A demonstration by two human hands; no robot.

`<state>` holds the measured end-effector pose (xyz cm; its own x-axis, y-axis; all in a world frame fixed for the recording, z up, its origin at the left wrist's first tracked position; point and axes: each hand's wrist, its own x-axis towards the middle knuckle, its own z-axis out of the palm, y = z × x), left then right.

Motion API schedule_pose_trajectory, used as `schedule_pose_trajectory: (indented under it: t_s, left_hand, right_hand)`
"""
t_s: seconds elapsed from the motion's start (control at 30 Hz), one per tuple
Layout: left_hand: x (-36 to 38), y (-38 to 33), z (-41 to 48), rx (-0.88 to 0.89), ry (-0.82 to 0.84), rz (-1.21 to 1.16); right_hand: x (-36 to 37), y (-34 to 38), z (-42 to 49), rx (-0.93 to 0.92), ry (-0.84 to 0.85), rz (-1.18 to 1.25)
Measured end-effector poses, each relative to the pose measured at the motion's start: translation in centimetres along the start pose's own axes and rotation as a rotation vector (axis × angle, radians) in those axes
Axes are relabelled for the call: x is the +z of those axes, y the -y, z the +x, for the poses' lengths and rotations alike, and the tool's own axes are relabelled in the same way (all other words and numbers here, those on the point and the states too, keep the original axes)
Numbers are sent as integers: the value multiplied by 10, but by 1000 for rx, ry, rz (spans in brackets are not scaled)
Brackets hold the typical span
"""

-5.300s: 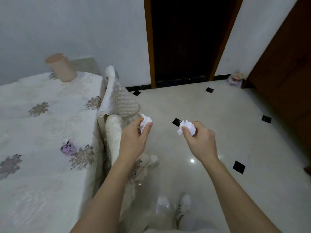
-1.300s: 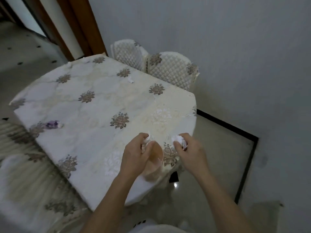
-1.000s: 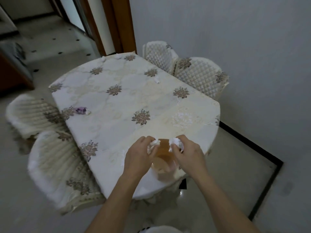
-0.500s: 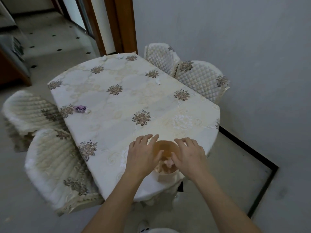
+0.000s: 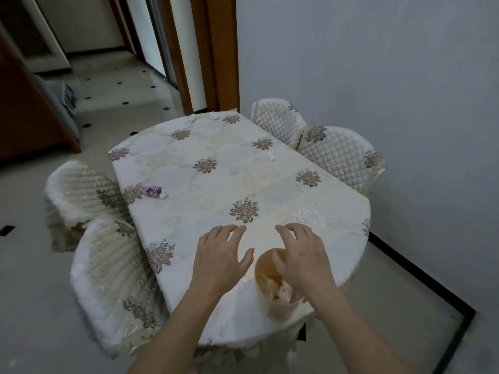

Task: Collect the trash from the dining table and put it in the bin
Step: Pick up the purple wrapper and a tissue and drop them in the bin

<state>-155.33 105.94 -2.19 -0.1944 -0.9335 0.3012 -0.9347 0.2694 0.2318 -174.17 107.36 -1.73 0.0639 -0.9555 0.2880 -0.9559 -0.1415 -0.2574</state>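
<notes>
Both hands are empty right now, fingers spread: the left hand [image 5: 220, 256] hovers flat over the oval tabletop with the cream floral cloth [image 5: 216, 168], and the right hand [image 5: 298, 255] sits over the small tan plastic bin [image 5: 270, 282] at the near edge, which already has crumpled white tissue in it [image 5: 283, 292].

Next bit is going back for the rest. Closest is the purple crumpled wrapper [image 5: 153, 190] near the left edge with a small white scrap [image 5: 163, 195] touching it, so grab both in one pinch. There's another white scrap [image 5: 271, 156] by the quilted white chairs [image 5: 334, 155] and what look like two more white bits [image 5: 204, 116] at the far end, hard to tell. One hand each and save yourself trips.
</notes>
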Motion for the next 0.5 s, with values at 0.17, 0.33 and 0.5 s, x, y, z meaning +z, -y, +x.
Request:
schedule_pose_trajectory:
  t_s: [0.17, 0.33, 0.5]
  left_hand:
    - [-24, 37, -24, -139, -45, 51]
    - [-50, 63, -57, -323, -100, 79]
    - [-80, 74, -104, -509, -191, 156]
  right_hand:
    - [9, 43, 13, -149, 28, 52]
    - [14, 76, 19, -319, 50, 96]
    - [20, 111, 19, -513, 92, 139]
